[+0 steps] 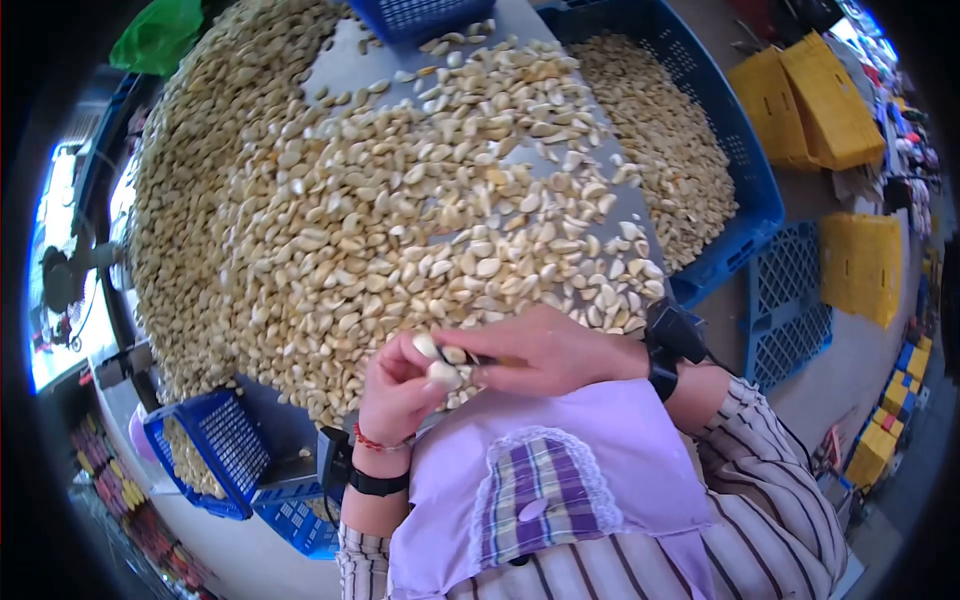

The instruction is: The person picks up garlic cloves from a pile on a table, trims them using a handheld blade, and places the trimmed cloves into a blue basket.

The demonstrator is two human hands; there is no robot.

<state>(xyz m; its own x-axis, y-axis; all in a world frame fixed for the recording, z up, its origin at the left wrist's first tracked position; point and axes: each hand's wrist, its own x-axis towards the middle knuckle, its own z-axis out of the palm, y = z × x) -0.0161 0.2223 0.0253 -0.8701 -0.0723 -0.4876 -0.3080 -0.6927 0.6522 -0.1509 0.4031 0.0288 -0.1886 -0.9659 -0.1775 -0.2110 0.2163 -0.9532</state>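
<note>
My left hand (395, 390) is closed around pale, bean-shaped pieces (443, 375), pinched between thumb and fingers at the near edge of the heap. Facing it, my right hand (540, 350) grips a slim tool with a brownish handle (505, 361), which looks like a small knife. Its dark end reaches toward the pieces at my left fingertips; the fingers partly hide it. Beyond both hands, a big heap of similar cream and white pieces (330, 220) spreads over a grey metal tabletop (335, 62).
A blue crate (765, 205) full of such pieces stands right of the table. Blue baskets stand at the back (420, 18) and front left (235, 440). Yellow crates (825, 100) lie at the far right. A green bag (157, 38) is at the back left.
</note>
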